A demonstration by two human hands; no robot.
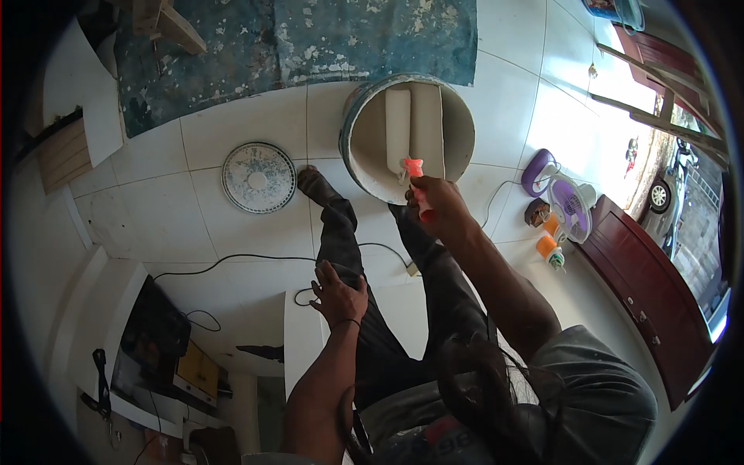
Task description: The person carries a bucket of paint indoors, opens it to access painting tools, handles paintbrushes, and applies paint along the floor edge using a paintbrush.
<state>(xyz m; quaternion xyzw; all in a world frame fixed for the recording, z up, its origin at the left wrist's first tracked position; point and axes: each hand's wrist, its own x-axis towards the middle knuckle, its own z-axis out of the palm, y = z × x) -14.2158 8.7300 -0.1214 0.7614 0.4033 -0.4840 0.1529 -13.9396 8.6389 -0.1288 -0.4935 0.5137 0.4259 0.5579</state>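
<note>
My right hand is closed around the orange-red handle of a paint roller. The roller's pale sleeve lies inside a large round bucket, next to a whitish panel that stands in it. Pale coating covers the bucket's inner wall. My left hand rests on my left leg near the knee, fingers spread, with nothing in it.
A paint-spotted round lid lies on the tiled floor left of the bucket. Beyond it spreads a stained blue-green sheet. A purple-and-white fan stands at right, near a dark red door. A black cable crosses the floor.
</note>
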